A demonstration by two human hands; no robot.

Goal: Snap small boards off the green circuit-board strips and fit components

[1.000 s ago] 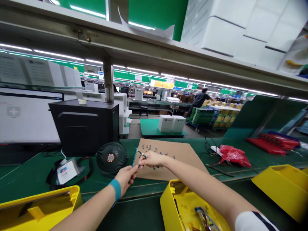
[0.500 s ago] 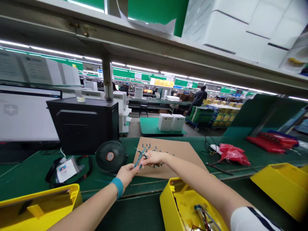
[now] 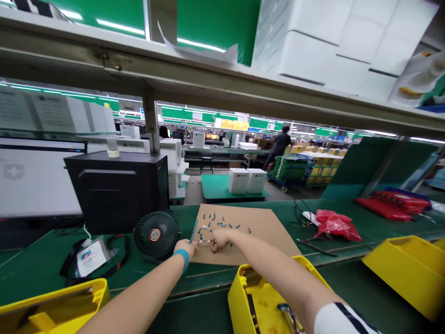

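Observation:
My left hand (image 3: pixel 187 246) is closed on the lower end of a narrow teal strip (image 3: pixel 195 228), which looks like a strip of small circuit boards. The strip points away from me over the left edge of a brown cardboard sheet (image 3: pixel 264 236). Right beside it, my right hand (image 3: pixel 221 238) is low over the cardboard, fingers pinched around a thin, pale rod-like tool (image 3: pixel 206 240) that points toward my left hand. Its exact kind is too small to make out. Several small teal pieces (image 3: pixel 223 225) lie scattered on the cardboard around my right hand.
A black fan (image 3: pixel 155 234) and a badge (image 3: pixel 91 257) stand left of the cardboard. Yellow housings (image 3: pixel 239 297) sit along the front. A red plastic bag (image 3: pixel 335 222) and cables lie to the right. A shelf (image 3: pixel 222 76) crosses overhead. A person (image 3: pixel 281 144) is in the background.
My right hand has moved off the teal strip, down and slightly right onto the cardboard, with the tool still in it. My left hand has shifted slightly left with the strip. The view tilted upward.

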